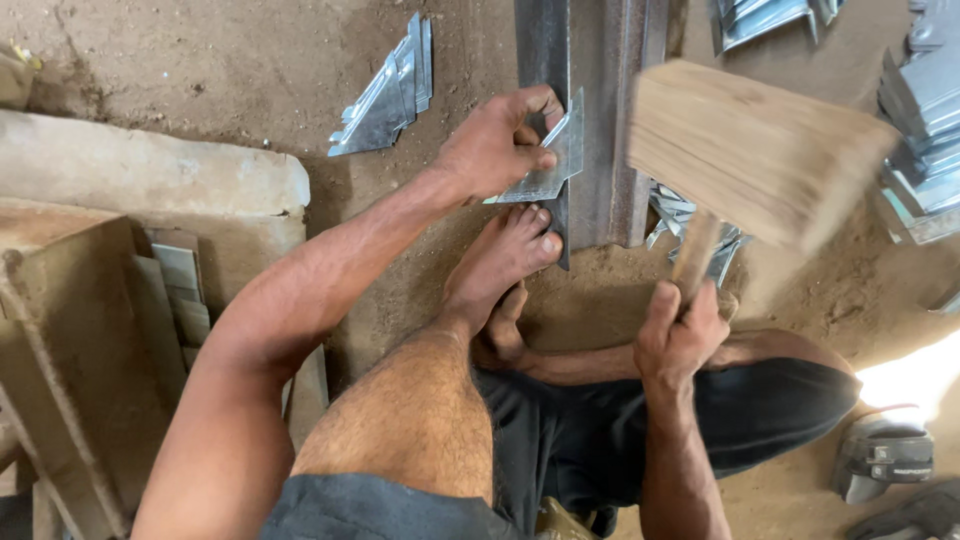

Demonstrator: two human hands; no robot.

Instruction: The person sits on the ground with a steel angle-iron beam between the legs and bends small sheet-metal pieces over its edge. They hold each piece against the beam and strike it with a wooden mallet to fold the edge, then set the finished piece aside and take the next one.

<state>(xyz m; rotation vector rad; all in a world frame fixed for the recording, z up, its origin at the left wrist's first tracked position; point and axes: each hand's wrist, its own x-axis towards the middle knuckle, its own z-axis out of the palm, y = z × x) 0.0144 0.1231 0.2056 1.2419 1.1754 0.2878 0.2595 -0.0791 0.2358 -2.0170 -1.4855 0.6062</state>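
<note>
1. Upper centre: left hand (492, 148) presses a small sheet piece (553, 165) against a steel rail (590, 110).
2. Right of centre: right hand (680, 335) grips a wooden mallet (750, 150), blurred.
3. A bare foot (500, 260) touches the rail's end.

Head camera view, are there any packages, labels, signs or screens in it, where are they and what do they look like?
No packages, signs or screens show.
Label: a small dark strip with pale lettering on the grey power tool, lying on the dirt floor at lower right.
The left hand holds a bare metal sheet piece and the right hand a plain wooden mallet; neither thing carries a label.
</note>
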